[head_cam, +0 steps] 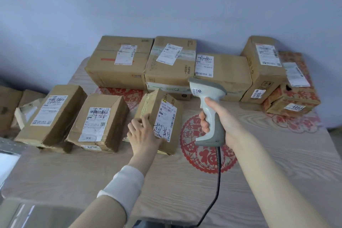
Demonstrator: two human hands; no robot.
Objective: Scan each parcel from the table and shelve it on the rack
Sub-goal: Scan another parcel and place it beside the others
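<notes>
Head view: small brown parcel (164, 114), white label with black handwriting, is seen tilted in the front row on the table (277, 172). Its near-left corner is covered by the left hand (143, 134). That hand is laid against the parcel with fingers (142, 119) almost straight and tips at the upper edge; the parcel is touched, not clasped. Just right of the parcel and apart from it, a grey-white scanner (207, 89) is gripped by the handle in the right hand (220, 122), fingers wrapped round it. A black cable (217, 177) is hung from the handle base. A red paper-cut (203, 155) is laid flat on the table below the scanner. Two labelled boxes are lined up left of the parcel: middle box (98, 122), then left box (50, 116). A back row of cartons (120, 61) is set against the wall (166, 2).
</notes>
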